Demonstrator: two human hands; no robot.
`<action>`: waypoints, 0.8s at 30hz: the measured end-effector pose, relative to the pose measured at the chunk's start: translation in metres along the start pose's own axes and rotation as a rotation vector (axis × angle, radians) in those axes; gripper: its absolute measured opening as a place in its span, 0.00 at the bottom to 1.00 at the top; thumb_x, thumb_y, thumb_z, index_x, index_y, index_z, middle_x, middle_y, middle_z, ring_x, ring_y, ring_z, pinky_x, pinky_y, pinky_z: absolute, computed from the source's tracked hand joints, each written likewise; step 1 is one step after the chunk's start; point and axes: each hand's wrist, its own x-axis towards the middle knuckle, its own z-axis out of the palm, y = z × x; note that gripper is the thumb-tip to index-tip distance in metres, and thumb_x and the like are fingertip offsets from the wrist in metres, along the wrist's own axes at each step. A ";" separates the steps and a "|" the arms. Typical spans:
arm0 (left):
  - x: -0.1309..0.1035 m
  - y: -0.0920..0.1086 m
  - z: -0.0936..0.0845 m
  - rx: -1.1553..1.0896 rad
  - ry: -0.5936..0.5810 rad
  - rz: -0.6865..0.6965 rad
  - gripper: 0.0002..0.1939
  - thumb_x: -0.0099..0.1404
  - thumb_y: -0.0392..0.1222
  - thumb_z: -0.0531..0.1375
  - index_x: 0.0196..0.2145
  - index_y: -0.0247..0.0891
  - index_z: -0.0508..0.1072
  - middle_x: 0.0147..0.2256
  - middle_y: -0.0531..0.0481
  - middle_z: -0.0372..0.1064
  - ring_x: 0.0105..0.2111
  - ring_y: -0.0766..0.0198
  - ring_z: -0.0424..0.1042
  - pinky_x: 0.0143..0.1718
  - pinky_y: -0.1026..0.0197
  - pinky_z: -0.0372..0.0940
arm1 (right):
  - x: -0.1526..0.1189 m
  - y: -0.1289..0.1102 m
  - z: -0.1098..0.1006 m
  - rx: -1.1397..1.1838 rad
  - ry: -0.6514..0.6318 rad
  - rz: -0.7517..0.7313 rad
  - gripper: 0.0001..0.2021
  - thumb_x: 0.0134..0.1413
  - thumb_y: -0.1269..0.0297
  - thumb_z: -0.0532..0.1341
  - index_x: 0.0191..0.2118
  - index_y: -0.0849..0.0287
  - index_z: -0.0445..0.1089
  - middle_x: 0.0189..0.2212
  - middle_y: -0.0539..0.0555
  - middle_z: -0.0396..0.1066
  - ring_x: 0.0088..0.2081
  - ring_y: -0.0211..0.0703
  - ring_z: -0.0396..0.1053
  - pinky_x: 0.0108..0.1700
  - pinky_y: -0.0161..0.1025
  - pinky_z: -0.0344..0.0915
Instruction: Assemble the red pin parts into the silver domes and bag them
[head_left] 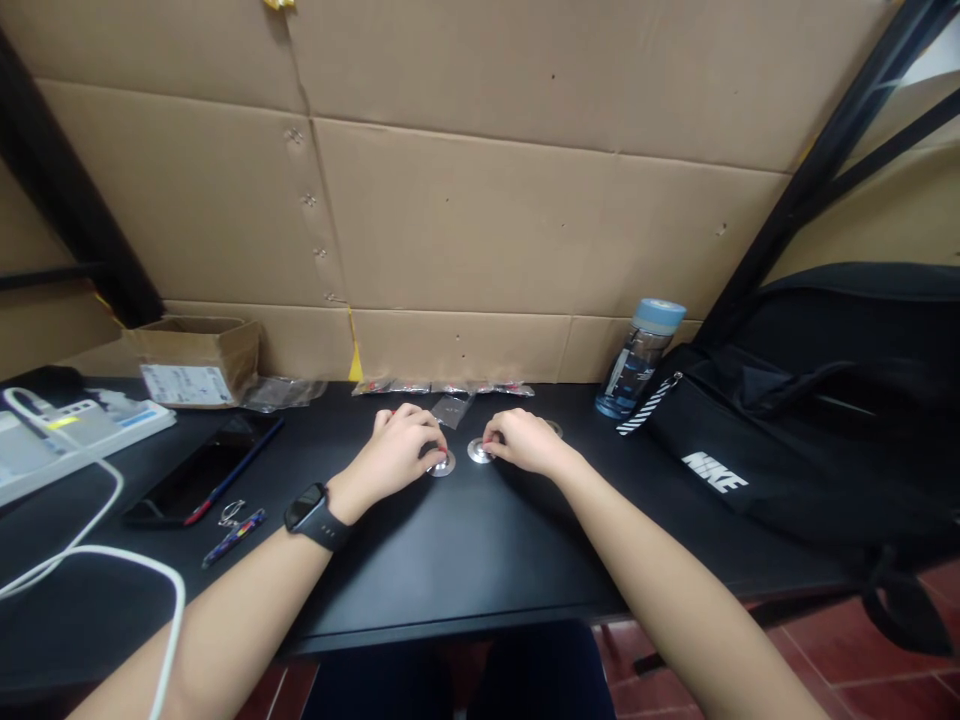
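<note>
1. Single view: camera worn on the person's head, above the dark-clothed thighs (375, 685) at bottom edge.
2. Faces forward and down, across the flat black tabletop (450, 560) to the tall brown cardboard wall (450, 220) behind.
3. Nearness: forearms closest; bare left hand (399, 445) and bare right hand (529, 442) farther out, near mid-frame.
4. Wide field: slanting black posts (67, 185) at both sides.

The discs (475, 453) are smooth, shiny metal; the tabletop (465, 560) is smooth with a soft sheen; the backboard (465, 230) is matt, creased cardboard; the bag (675, 425) dull cloth; the bottle (637, 360) glossy, perhaps plastic.
</note>
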 end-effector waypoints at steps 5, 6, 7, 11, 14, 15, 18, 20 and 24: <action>0.000 -0.001 0.003 0.004 0.002 0.011 0.06 0.66 0.46 0.62 0.34 0.47 0.80 0.42 0.48 0.74 0.49 0.50 0.63 0.48 0.47 0.52 | 0.001 0.000 0.002 -0.015 0.005 0.002 0.05 0.59 0.61 0.65 0.36 0.52 0.79 0.36 0.54 0.78 0.38 0.46 0.75 0.36 0.36 0.62; 0.000 -0.001 0.004 0.007 0.007 0.010 0.06 0.66 0.46 0.62 0.33 0.46 0.79 0.42 0.47 0.74 0.49 0.50 0.63 0.48 0.47 0.52 | 0.001 -0.001 0.003 -0.015 0.009 0.000 0.05 0.59 0.61 0.65 0.36 0.52 0.79 0.36 0.54 0.78 0.38 0.46 0.75 0.37 0.36 0.63; 0.000 -0.002 0.004 0.015 0.010 0.006 0.07 0.67 0.46 0.62 0.33 0.46 0.79 0.42 0.47 0.75 0.49 0.49 0.63 0.48 0.47 0.52 | 0.001 -0.001 0.003 -0.012 0.014 -0.005 0.05 0.59 0.61 0.65 0.36 0.51 0.79 0.36 0.54 0.78 0.38 0.46 0.75 0.37 0.36 0.63; 0.000 -0.003 0.004 0.052 0.021 -0.019 0.07 0.67 0.44 0.62 0.31 0.44 0.78 0.41 0.46 0.75 0.48 0.49 0.63 0.47 0.47 0.52 | 0.002 -0.001 0.004 0.006 0.025 -0.029 0.04 0.59 0.62 0.65 0.37 0.51 0.79 0.35 0.53 0.79 0.38 0.46 0.75 0.37 0.36 0.62; -0.001 -0.002 0.004 0.075 0.018 -0.016 0.06 0.67 0.43 0.62 0.31 0.44 0.78 0.40 0.47 0.75 0.48 0.50 0.63 0.46 0.48 0.51 | 0.003 -0.002 0.005 0.013 0.025 -0.035 0.04 0.59 0.62 0.65 0.37 0.52 0.79 0.35 0.53 0.78 0.38 0.45 0.75 0.37 0.36 0.62; -0.001 -0.002 0.004 0.085 0.014 -0.011 0.06 0.67 0.42 0.62 0.32 0.44 0.78 0.40 0.47 0.74 0.48 0.50 0.63 0.46 0.48 0.51 | 0.003 -0.002 0.006 0.017 0.029 -0.038 0.04 0.59 0.63 0.65 0.37 0.52 0.79 0.35 0.53 0.78 0.38 0.45 0.75 0.37 0.36 0.62; -0.001 0.000 0.005 0.108 0.009 -0.006 0.06 0.68 0.41 0.60 0.33 0.43 0.76 0.40 0.48 0.74 0.49 0.50 0.64 0.45 0.49 0.51 | 0.002 -0.003 0.006 0.036 0.054 -0.052 0.04 0.59 0.63 0.64 0.36 0.52 0.78 0.35 0.52 0.78 0.37 0.44 0.74 0.37 0.35 0.61; -0.001 0.002 0.005 0.107 0.021 -0.009 0.06 0.69 0.40 0.59 0.34 0.43 0.75 0.40 0.48 0.74 0.50 0.50 0.64 0.45 0.49 0.51 | 0.002 -0.004 0.004 0.058 0.078 -0.069 0.04 0.59 0.64 0.64 0.36 0.53 0.77 0.35 0.52 0.77 0.37 0.42 0.73 0.37 0.35 0.61; 0.000 0.006 0.003 0.094 0.067 -0.005 0.06 0.71 0.41 0.57 0.36 0.43 0.73 0.43 0.47 0.74 0.50 0.51 0.64 0.45 0.50 0.51 | 0.001 -0.009 0.000 0.147 0.149 -0.093 0.04 0.59 0.66 0.64 0.36 0.54 0.77 0.35 0.51 0.77 0.36 0.41 0.72 0.37 0.35 0.60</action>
